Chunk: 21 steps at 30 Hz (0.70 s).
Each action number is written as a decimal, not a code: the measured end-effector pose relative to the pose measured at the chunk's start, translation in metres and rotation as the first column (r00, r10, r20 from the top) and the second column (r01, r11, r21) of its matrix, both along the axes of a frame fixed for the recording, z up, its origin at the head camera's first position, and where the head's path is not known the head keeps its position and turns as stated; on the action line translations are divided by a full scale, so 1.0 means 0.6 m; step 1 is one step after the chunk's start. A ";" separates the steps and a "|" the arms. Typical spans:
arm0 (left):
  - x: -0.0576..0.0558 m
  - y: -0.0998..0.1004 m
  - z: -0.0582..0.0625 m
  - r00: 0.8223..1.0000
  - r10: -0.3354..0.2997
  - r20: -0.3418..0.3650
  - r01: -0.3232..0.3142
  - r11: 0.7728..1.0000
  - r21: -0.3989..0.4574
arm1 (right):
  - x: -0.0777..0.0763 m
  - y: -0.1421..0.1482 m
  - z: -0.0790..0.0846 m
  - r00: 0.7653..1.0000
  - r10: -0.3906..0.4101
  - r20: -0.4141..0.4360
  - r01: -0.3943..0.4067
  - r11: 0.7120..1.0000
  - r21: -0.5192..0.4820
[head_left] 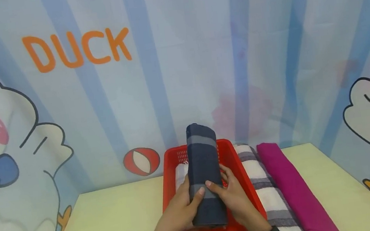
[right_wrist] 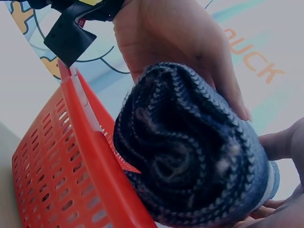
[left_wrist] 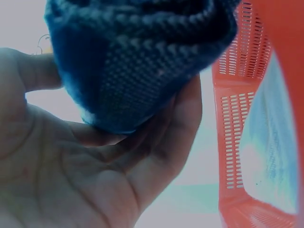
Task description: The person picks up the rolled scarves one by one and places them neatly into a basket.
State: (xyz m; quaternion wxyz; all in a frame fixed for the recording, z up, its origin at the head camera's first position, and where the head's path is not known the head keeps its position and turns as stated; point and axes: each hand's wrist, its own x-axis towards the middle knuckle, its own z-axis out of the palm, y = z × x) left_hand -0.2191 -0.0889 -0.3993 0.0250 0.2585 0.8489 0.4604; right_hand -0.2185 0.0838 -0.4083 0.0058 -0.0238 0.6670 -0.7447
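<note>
Fingers point(left_wrist: 183, 123) round navy roll point(head_left: 203, 159), tips partly hidden

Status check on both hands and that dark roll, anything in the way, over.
Left hand and right hand gripping navy roll. Roll held up over red basket. White cloth inside basket; no blockage seen.

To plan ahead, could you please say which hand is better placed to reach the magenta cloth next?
Probably the right hand: it is nearer the magenta cloth, though it and the left hand grip the navy roll.
</note>
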 end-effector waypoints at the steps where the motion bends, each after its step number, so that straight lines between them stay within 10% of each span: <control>1: 0.000 0.002 -0.001 1.000 0.001 -0.004 -0.001 1.000 -0.008 | 0.001 0.002 -0.001 1.000 -0.002 0.004 0.002 1.000 0.001; 21: 0.012 0.014 -0.002 1.000 -0.023 -0.021 0.020 0.993 -0.116 | 0.000 0.026 -0.009 0.998 -0.057 0.027 0.056 0.998 0.020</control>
